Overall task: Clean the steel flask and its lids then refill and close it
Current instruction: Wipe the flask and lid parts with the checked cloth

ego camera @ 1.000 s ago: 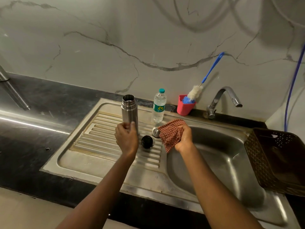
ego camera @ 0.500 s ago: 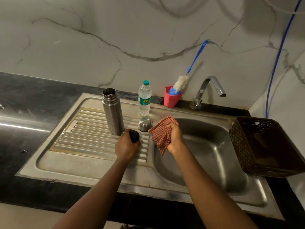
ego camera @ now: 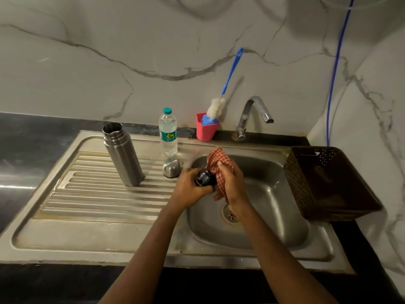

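Note:
The open steel flask (ego camera: 122, 156) stands upright on the ribbed drainboard (ego camera: 105, 194). Its steel cup lid (ego camera: 172, 167) rests dome-up near the basin's left edge. My left hand (ego camera: 189, 187) grips the black inner lid (ego camera: 205, 178) over the basin's left rim. Pressed against that lid is a red checked cloth (ego camera: 219, 170), bunched in my right hand (ego camera: 233, 183). A plastic water bottle (ego camera: 167, 133) with a teal cap stands behind the steel lid.
A pink cup (ego camera: 206, 130) holding a blue-handled bottle brush (ego camera: 228, 84) sits by the tap (ego camera: 254, 115). A brown perforated basket (ego camera: 328, 183) rests on the sink's right rim. The basin (ego camera: 263, 216) has a drain at its bottom.
My left hand let go of the flask, picked the black inner lid off the drainboard and carried it right to the cloth. The view shifted left to right.

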